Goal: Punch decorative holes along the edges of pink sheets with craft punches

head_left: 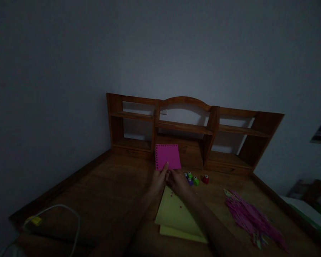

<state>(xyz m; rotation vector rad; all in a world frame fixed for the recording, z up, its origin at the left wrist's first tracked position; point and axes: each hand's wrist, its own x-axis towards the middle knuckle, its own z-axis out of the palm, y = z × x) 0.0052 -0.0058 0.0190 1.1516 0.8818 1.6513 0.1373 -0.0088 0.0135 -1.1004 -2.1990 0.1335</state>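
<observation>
A pink square sheet of paper (167,157) with a row of small dark dots, like holes, along its top and left edges stands raised above the desk. My left hand (159,177) grips it at the lower edge, thumb on the front. Close beside it, my right hand (175,178) is curled at the bottom edge of the sheet, and whatever its fingers hold is hidden. Beneath both hands lie yellow paper sheets (176,217), sprinkled with a few tiny pinkish-red bits. Several small green and purple gadgets with eye-like tops (196,181) sit just beyond my right hand; a red one (205,179) stands apart.
A bundle of pink strips with multicoloured ends (253,217) lies on the right of the wooden desk (104,192). Along the back stands a wooden shelf unit (184,125). A white cable (77,217) loops at the lower left near a yellow item (35,220). The room is dim.
</observation>
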